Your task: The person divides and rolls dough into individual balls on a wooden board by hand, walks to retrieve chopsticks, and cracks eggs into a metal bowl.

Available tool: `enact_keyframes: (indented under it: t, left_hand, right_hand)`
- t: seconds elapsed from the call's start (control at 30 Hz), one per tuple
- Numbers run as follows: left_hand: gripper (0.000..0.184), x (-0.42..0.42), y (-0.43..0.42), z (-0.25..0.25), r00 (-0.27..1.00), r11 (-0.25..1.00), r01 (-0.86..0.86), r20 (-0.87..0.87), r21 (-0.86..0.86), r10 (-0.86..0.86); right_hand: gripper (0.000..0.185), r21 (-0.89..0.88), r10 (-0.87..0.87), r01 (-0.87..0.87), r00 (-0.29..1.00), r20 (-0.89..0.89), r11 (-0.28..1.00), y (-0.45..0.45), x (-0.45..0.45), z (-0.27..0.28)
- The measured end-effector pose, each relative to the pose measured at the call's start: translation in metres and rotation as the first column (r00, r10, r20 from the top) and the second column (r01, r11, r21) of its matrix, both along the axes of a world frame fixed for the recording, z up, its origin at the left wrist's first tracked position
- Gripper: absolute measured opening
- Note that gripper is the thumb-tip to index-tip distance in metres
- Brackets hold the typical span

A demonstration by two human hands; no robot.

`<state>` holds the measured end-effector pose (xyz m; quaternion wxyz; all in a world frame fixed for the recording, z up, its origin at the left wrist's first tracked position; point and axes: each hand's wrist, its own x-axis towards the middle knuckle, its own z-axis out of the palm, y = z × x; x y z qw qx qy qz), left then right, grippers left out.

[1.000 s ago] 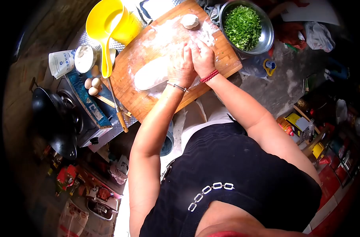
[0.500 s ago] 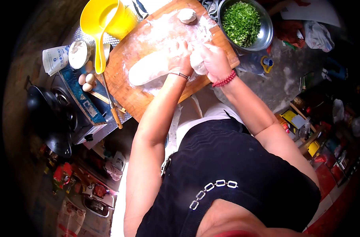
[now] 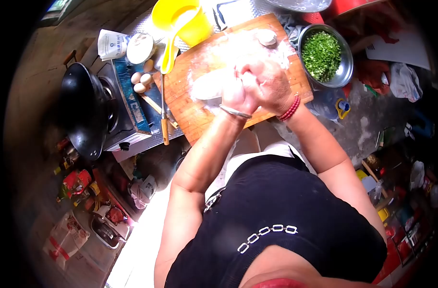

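Note:
My left hand [image 3: 239, 96], with a silver bangle at its wrist, is closed and pressed against my right hand [image 3: 274, 86], which wears red beads. Both hands are together over the wooden board [image 3: 195, 122], wrapped round a piece of dough that their fingers and the glare mostly hide. A long roll of dough [image 3: 210, 86] lies on the board to the left of my left hand, washed out by bright light. Near the board's far right corner sits a small round lump of dough [image 3: 266, 37] on scattered flour.
Right of the board stands a metal bowl of chopped green onions [image 3: 321, 56]. On the left are a yellow ladle [image 3: 169, 57] against a yellow basin [image 3: 197, 29], a white flour container [image 3: 140, 48], several eggs [image 3: 139, 88], a wooden-handled tool [image 3: 164, 129], and a black wok [image 3: 82, 110] on a stove.
My hands have come off the dough roll and closed together, turned over, round the piece my right hand held. The whole view has shifted, so the board appears further right and lower.

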<state>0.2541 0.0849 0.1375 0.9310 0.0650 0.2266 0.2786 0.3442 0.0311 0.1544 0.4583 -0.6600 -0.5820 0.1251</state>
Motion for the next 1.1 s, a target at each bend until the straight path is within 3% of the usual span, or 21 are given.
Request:
enact_keyframes:
  t: [0.07, 0.1, 0.13, 0.2, 0.27, 0.3, 0.37, 0.4, 0.5, 0.6, 0.63, 0.67, 0.77, 0.83, 0.87, 0.9, 0.93, 1.0, 1.03, 1.07, 1.1]
  left_hand:
    - [0.046, -0.002, -0.012, 0.006, 0.996, 0.993, -0.083, 0.011, -0.088, 0.084]
    - [0.049, -0.001, -0.018, 0.002, 0.997, 0.997, -0.077, -0.001, -0.006, 0.077]
    - [0.048, -0.007, -0.015, -0.002, 0.964, 0.995, -0.031, 0.260, -0.100, 0.056]
    - [0.050, -0.018, -0.003, -0.004, 0.905, 0.995, 0.034, 0.425, -0.093, 0.009]
    - [0.057, -0.024, 0.003, 0.013, 0.972, 0.997, 0.052, 0.228, 0.059, -0.065]
    - [0.061, -0.024, -0.004, 0.013, 0.982, 0.993, 0.011, 0.184, 0.115, -0.032]
    - [0.068, -0.022, -0.022, 0.010, 0.994, 0.970, -0.059, 0.107, 0.236, 0.034]
    - [0.067, -0.020, -0.025, 0.005, 0.998, 0.836, 0.049, -0.058, 0.546, -0.021]
    - [0.066, -0.029, -0.050, 0.020, 0.985, 0.912, 0.141, -0.146, 0.385, -0.091]
    - [0.070, -0.042, -0.024, 0.035, 0.994, 0.969, 0.104, -0.059, 0.223, -0.093]
    - [0.071, -0.042, -0.015, 0.048, 0.998, 0.989, 0.044, -0.054, 0.144, -0.036]
    - [0.071, -0.041, -0.013, 0.036, 0.998, 0.981, 0.027, -0.064, 0.194, -0.015]
    - [0.064, -0.042, -0.024, 0.005, 0.997, 0.947, 0.075, -0.044, 0.312, -0.064]
    - [0.057, -0.044, -0.035, 0.001, 0.990, 0.971, 0.110, 0.069, 0.212, -0.127]
    - [0.051, -0.035, -0.045, 0.011, 0.985, 0.980, -0.035, -0.159, 0.196, 0.067]
    - [0.051, -0.036, -0.044, 0.011, 0.980, 0.977, 0.011, -0.199, 0.211, 0.032]
    - [0.052, -0.038, -0.038, 0.011, 0.978, 0.987, -0.049, -0.194, 0.153, 0.078]
    - [0.056, -0.042, -0.017, 0.018, 0.957, 0.982, -0.135, -0.241, 0.129, 0.163]
    - [0.057, -0.045, -0.006, 0.011, 0.966, 0.952, -0.084, -0.210, 0.293, 0.150]
    - [0.054, -0.047, 0.002, 0.003, 0.959, 0.951, -0.134, -0.204, 0.278, 0.195]
    - [0.052, -0.048, 0.005, -0.002, 0.950, 0.947, -0.181, -0.201, 0.264, 0.238]
  right_hand:
    - [0.023, 0.075, -0.014, -0.005, 0.969, 0.249, 0.997, 0.006, 0.018, -0.009]
    - [0.030, 0.068, -0.031, 0.021, 0.987, 0.157, 0.997, 0.009, 0.026, -0.013]
    - [0.034, 0.086, 0.008, -0.017, 0.995, 0.103, 0.996, 0.004, 0.021, -0.017]
    - [0.040, 0.070, 0.101, -0.109, 0.988, 0.116, 0.991, -0.013, 0.001, -0.006]
    - [0.047, 0.063, 0.171, -0.181, 0.976, 0.132, 0.982, -0.026, -0.038, 0.024]
    - [0.052, -0.023, 0.317, -0.319, 0.929, 0.191, 0.948, -0.029, -0.043, 0.032]
    - [0.050, 0.060, 0.250, -0.267, 0.948, 0.199, 0.962, -0.013, -0.043, 0.046]
    - [0.052, 0.096, 0.159, -0.176, 0.975, 0.155, 0.980, -0.004, -0.032, 0.041]
    - [0.060, 0.205, -0.093, 0.097, 0.995, -0.033, 0.974, 0.017, 0.014, 0.016]
    - [0.062, 0.042, 0.069, -0.068, 0.997, -0.036, 0.997, -0.016, -0.012, 0.002]
    - [0.067, 0.068, 0.161, -0.150, 0.966, -0.201, 0.986, -0.030, -0.035, -0.004]
    - [0.065, 0.006, 0.212, -0.215, 0.965, 0.158, 0.977, -0.035, -0.051, 0.017]
    - [0.053, 0.120, 0.272, -0.318, 0.916, 0.294, 0.940, -0.013, -0.056, 0.024]
    - [0.047, 0.205, 0.112, -0.114, 0.993, 0.023, 0.972, 0.006, -0.025, 0.012]
    - [0.048, 0.246, -0.052, 0.047, 0.999, 0.015, 0.968, 0.014, -0.013, 0.007]
    - [0.049, 0.286, -0.212, 0.203, 0.977, 0.002, 0.937, 0.017, -0.005, 0.005]
    - [0.043, 0.205, -0.040, 0.069, 0.989, -0.140, 0.976, 0.002, -0.020, 0.000]
    - [0.033, 0.058, 0.177, -0.170, 0.866, -0.468, 0.984, -0.028, -0.051, -0.010]
    - [0.034, 0.038, 0.161, -0.157, 0.958, -0.237, 0.987, -0.035, -0.060, -0.005]
    - [0.035, 0.063, 0.137, -0.129, 0.980, -0.147, 0.990, -0.036, -0.064, 0.000]
    - [0.035, 0.019, 0.104, -0.107, 0.881, -0.461, 0.994, -0.033, -0.067, -0.006]
